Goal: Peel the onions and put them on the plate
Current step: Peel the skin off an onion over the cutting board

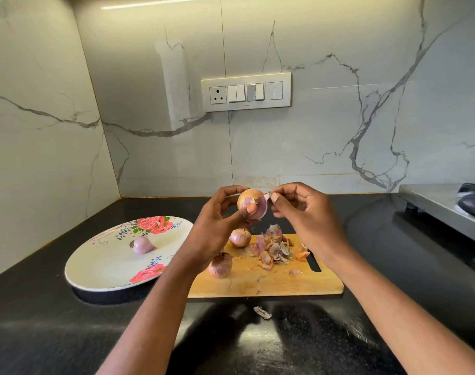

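My left hand [217, 223] grips a partly peeled onion [251, 203] above the wooden cutting board [271, 282]. My right hand [301, 212] pinches a strip of its skin [267, 195] at the onion's upper right. Two unpeeled onions lie on the board, one at the back [239, 237] and one at the front left [220, 266]. A heap of peels [274, 249] sits on the board's right half. One peeled onion [143, 244] rests on the white flowered plate [101, 266] at the left.
The black counter [41, 320] carries a stray peel scrap [262, 312] in front of the board. A steel stove [444, 209] stands at the right edge. Marble walls close the back and left, with a switch panel [245, 92] on the back wall.
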A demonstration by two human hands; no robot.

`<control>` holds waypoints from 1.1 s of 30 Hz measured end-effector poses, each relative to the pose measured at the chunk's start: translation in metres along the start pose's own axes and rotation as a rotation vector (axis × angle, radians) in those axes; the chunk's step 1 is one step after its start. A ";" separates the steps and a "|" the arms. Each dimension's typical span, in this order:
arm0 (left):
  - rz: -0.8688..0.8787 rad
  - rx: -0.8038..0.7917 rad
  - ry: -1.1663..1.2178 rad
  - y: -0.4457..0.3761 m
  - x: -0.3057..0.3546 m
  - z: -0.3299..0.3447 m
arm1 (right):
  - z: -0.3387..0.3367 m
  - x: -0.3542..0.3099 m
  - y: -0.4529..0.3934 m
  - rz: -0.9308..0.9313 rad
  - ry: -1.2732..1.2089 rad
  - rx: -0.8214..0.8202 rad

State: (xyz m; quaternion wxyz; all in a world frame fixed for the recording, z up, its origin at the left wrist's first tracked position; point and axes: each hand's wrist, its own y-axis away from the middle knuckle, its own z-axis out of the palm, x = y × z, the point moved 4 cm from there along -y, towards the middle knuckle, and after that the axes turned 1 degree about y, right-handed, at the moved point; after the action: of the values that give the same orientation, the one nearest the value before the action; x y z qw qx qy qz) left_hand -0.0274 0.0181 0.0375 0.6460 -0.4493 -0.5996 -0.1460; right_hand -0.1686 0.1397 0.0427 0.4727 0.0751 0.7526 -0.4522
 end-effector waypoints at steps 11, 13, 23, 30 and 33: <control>0.019 -0.003 -0.039 -0.001 0.000 0.001 | 0.003 -0.001 0.001 -0.056 0.117 -0.001; 0.031 -0.010 -0.036 -0.001 0.000 0.003 | 0.004 -0.002 0.003 -0.077 0.155 0.054; 0.033 0.007 0.199 -0.001 0.001 0.005 | -0.005 0.011 -0.003 -0.017 0.235 0.235; -0.006 0.064 0.289 -0.004 0.001 -0.007 | -0.022 0.028 -0.009 0.141 0.202 -0.024; -0.020 0.048 0.218 -0.003 -0.003 -0.002 | -0.004 0.026 -0.006 0.123 0.237 -0.149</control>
State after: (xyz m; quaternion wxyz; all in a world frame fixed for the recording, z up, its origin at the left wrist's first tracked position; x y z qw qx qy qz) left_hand -0.0285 0.0137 0.0360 0.7165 -0.4092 -0.5335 -0.1862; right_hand -0.1882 0.1313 0.0265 0.4116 0.1385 0.8286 -0.3533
